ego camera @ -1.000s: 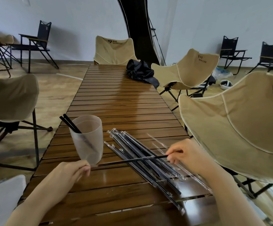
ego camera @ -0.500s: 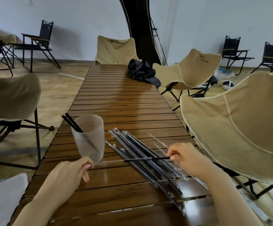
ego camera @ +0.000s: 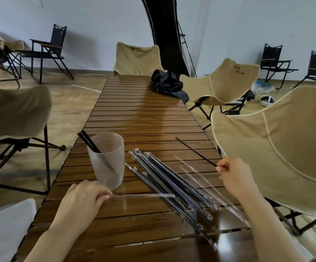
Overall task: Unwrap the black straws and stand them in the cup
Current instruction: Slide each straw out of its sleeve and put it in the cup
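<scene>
The straw is now fully out of its sleeve. A second ago it still bridged the two hands, half sheathed, low over the pile. Now the right hand pinches its near end between thumb and fingertips and has swung it up and off to the right, so its far tip points away over the table, clear of everything.

The left hand stays just in front of the cup, fingers curled, pinching one end of the wrapper. The wrapper now lies empty and limp across the slats toward the pile.

So the unwrapping of this one is done, and what remains for it is the trip to the cup, where two straws already lean against the left rim. The bare straw is well apart from the cup (the pile lies between them), so it probably has to cross over. The wrapped straws still make up a fair bundle, with a few spent wrappers beside them, so the task looks early on.
</scene>
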`<move>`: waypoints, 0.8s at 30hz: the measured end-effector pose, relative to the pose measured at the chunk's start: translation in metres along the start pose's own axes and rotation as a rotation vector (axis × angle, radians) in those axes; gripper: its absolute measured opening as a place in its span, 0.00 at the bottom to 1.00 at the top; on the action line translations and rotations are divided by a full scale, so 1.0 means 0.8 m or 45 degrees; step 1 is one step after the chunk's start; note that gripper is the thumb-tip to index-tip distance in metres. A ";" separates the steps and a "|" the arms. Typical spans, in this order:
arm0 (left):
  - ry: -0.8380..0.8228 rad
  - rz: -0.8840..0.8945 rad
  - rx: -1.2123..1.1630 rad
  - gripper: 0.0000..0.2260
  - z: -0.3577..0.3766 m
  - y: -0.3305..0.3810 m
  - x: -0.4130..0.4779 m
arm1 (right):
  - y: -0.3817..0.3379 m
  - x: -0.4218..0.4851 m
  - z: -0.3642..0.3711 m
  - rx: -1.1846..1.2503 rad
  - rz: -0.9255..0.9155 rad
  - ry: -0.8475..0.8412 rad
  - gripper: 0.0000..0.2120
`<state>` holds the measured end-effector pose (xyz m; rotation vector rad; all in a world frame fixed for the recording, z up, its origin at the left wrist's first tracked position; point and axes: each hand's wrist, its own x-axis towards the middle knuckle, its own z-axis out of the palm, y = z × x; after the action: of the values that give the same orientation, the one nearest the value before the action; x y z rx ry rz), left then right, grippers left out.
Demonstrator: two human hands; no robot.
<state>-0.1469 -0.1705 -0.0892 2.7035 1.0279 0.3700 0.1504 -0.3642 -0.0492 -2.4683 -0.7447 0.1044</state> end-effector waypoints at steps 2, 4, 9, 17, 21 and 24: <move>-0.010 0.000 0.021 0.07 0.002 0.003 0.002 | -0.016 -0.004 0.004 0.068 -0.059 -0.005 0.04; -0.016 -0.003 0.032 0.09 0.003 0.005 0.003 | -0.031 -0.007 0.007 0.137 -0.120 0.009 0.03; -0.006 0.027 -0.030 0.05 0.002 0.009 0.004 | -0.064 -0.014 0.014 0.180 -0.264 0.073 0.02; 0.054 -0.024 -0.119 0.01 -0.001 0.012 0.003 | -0.117 -0.034 0.026 0.291 -0.505 0.151 0.07; 0.108 -0.056 -0.200 0.01 0.001 0.013 0.005 | -0.147 -0.043 0.035 0.363 -0.610 0.175 0.03; 0.097 -0.079 -0.220 0.03 0.005 0.011 0.005 | -0.169 -0.052 0.042 0.492 -0.644 0.204 0.04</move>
<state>-0.1375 -0.1750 -0.0895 2.5154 1.0460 0.5287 0.0414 -0.2764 -0.0095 -1.8439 -1.1321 -0.1271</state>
